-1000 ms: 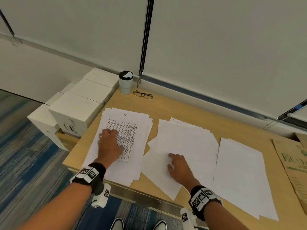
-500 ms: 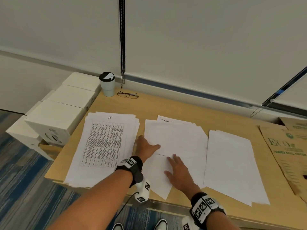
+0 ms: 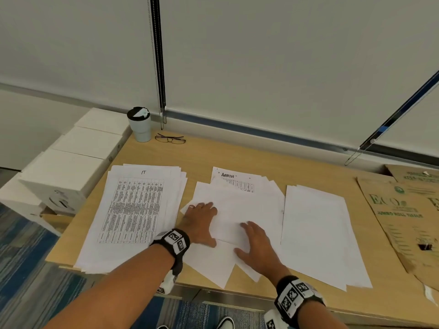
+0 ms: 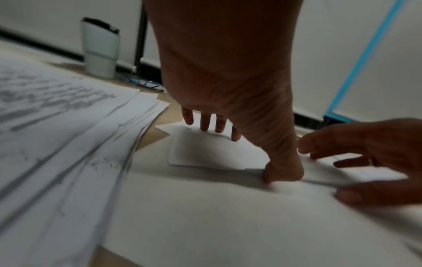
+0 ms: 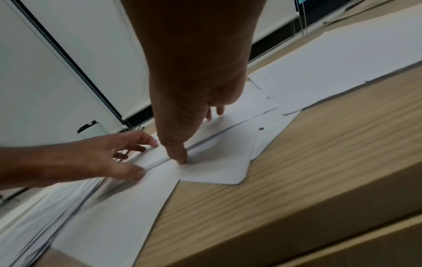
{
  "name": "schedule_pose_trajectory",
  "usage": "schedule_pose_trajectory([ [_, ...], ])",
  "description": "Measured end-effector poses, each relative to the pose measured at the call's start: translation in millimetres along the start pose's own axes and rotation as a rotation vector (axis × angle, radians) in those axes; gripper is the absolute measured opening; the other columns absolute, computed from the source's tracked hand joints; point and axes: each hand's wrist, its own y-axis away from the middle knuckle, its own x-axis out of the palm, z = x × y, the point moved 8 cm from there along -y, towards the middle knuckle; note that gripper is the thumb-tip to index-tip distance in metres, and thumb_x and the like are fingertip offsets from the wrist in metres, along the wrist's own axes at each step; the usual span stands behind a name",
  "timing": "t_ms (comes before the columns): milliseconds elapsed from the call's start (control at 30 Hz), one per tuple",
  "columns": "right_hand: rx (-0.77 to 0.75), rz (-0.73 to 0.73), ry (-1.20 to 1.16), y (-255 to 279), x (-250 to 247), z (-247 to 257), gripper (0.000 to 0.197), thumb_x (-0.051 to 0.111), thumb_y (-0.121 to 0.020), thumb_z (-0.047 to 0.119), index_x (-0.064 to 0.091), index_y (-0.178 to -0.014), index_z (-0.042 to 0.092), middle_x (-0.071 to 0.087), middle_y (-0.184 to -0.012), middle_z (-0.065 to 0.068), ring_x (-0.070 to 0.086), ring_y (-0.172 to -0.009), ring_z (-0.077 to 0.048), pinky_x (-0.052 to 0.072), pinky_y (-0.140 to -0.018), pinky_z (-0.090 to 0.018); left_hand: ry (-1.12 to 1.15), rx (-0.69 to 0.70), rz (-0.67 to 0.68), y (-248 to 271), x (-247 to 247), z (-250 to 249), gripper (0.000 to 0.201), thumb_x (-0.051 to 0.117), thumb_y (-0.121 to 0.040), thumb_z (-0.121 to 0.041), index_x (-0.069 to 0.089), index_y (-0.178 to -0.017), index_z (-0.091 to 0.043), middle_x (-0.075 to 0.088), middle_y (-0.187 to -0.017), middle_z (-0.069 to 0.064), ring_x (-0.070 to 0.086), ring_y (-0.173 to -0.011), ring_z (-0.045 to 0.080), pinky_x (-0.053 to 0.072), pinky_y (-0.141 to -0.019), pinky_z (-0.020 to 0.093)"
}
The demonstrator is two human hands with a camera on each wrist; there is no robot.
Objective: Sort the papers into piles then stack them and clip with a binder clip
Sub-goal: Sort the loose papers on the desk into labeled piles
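Three paper piles lie on the wooden desk (image 3: 237, 157). The left pile (image 3: 133, 210) shows a printed table headed "IT". The middle pile (image 3: 249, 205) is skewed and fanned, with an "Admin" sheet peeking out at its far end. The right pile (image 3: 316, 233) shows blank sheets. My left hand (image 3: 206, 224) lies flat on the middle pile's left edge, fingers spread, its thumb (image 4: 283, 173) pressed at a sheet's edge. My right hand (image 3: 247, 238) lies flat on the same pile's near part, its thumb (image 5: 180, 159) pressing down. A black binder clip (image 3: 425, 246) sits on the cardboard far right.
Flattened brown cardboard (image 3: 403, 222) covers the desk's right end. A white tumbler (image 3: 140, 124) and glasses (image 3: 169, 138) stand at the back left corner. White boxes (image 3: 71, 162) are stacked beside the desk's left edge. Sheets overhang the near edge.
My left hand left the "IT" pile and came right onto the middle pile beside my right hand. The middle pile's top sheets have slid nearer, uncovering the "Admin" heading.
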Motion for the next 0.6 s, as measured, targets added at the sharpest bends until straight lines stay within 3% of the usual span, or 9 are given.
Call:
schedule_pose_trajectory([
  [67, 0.056, 0.027, 0.046, 0, 0, -12, 0.085, 0.062, -0.091, 0.058, 0.032, -0.158, 0.016, 0.03, -0.167, -0.008, 0.028, -0.154, -0.027, 0.025, -0.125, -0.041, -0.153, 0.051, -0.06, 1, -7, -13, 0.084, 0.074, -0.064, -0.052, 0.046, -0.134, -0.015, 0.051, -0.139, 0.009, 0.054, -0.122, 0.032, 0.044, -0.101, 0.046],
  [100, 0.063, 0.038, 0.063, 0, 1, -17, 0.085, 0.061, -0.092, 0.059, 0.031, -0.159, 0.016, 0.029, -0.168, -0.007, 0.027, -0.155, -0.027, 0.024, -0.125, -0.041, -0.215, 0.09, -0.068, 4, -8, -21, 0.074, 0.074, -0.069, -0.045, 0.047, -0.13, -0.014, 0.056, -0.128, 0.009, 0.058, -0.111, 0.031, 0.046, -0.092, 0.043],
  [200, 0.027, 0.003, 0.07, 0, -6, -22, 0.08, 0.064, -0.089, 0.057, 0.037, -0.154, 0.02, 0.04, -0.161, -0.004, 0.042, -0.146, -0.025, 0.035, -0.121, -0.041, -0.309, 0.142, -0.048, 8, 3, -33, 0.056, 0.082, -0.07, -0.029, 0.058, -0.118, -0.014, 0.066, -0.098, 0.006, 0.067, -0.082, 0.025, 0.048, -0.068, 0.036],
  [267, 0.0, -0.081, 0.069, -1, -19, -24, 0.072, 0.07, -0.086, 0.046, 0.043, -0.147, 0.021, 0.05, -0.152, -0.004, 0.051, -0.138, -0.028, 0.04, -0.116, -0.043, -0.229, 0.142, -0.15, 10, -7, -36, 0.039, 0.081, -0.07, -0.025, 0.065, -0.104, -0.016, 0.069, -0.083, 0.003, 0.068, -0.068, 0.023, 0.044, -0.056, 0.031],
  [367, 0.073, -0.405, 0.029, 1, -62, -29, 0.069, 0.079, -0.083, 0.028, 0.047, -0.142, 0.018, 0.047, -0.149, -0.01, 0.044, -0.14, -0.032, 0.035, -0.113, -0.05, 0.288, -0.058, -0.294, 12, -43, -13, 0.02, 0.058, -0.093, -0.022, 0.065, -0.111, -0.016, 0.074, -0.095, 0.007, 0.068, -0.077, 0.025, 0.047, -0.063, 0.03],
  [433, 0.201, -0.676, -0.032, 10, -97, -36, 0.074, 0.081, -0.082, 0.028, 0.046, -0.144, 0.011, 0.038, -0.152, -0.014, 0.037, -0.142, -0.033, 0.034, -0.111, -0.052, 0.796, -0.128, -0.314, 12, -62, 8, 0.021, 0.062, -0.091, -0.018, 0.07, -0.11, -0.016, 0.075, -0.096, 0.006, 0.066, -0.074, 0.019, 0.048, -0.066, 0.027],
  [500, 0.325, -0.848, -0.173, 17, -117, -43, 0.082, 0.083, -0.08, 0.031, 0.04, -0.146, 0.01, 0.033, -0.153, -0.014, 0.034, -0.141, -0.034, 0.035, -0.109, -0.055, 1.223, -0.167, -0.27, 13, -74, 23, 0.023, 0.065, -0.09, -0.011, 0.074, -0.111, -0.012, 0.076, -0.101, 0.004, 0.069, -0.086, 0.018, 0.05, -0.079, 0.031],
  [533, 0.381, -0.839, -0.311, 13, -115, -49, 0.087, 0.084, -0.08, 0.034, 0.035, -0.149, 0.013, 0.032, -0.153, -0.011, 0.034, -0.141, -0.032, 0.035, -0.111, -0.057, 1.401, -0.192, -0.239, 14, -76, 30, 0.027, 0.067, -0.089, -0.011, 0.075, -0.115, -0.013, 0.078, -0.109, 0.004, 0.072, -0.098, 0.021, 0.053, -0.089, 0.035],
  [600, 0.458, -0.609, -0.751, -8, -94, -53, 0.092, 0.081, -0.083, 0.045, 0.027, -0.154, 0.024, 0.037, -0.153, -0.006, 0.04, -0.141, -0.028, 0.037, -0.115, -0.056, 1.64, -0.253, -0.182, 16, -73, 39, 0.036, 0.073, -0.083, -0.017, 0.076, -0.118, -0.02, 0.077, -0.121, 0.006, 0.07, -0.118, 0.029, 0.05, -0.106, 0.049],
])
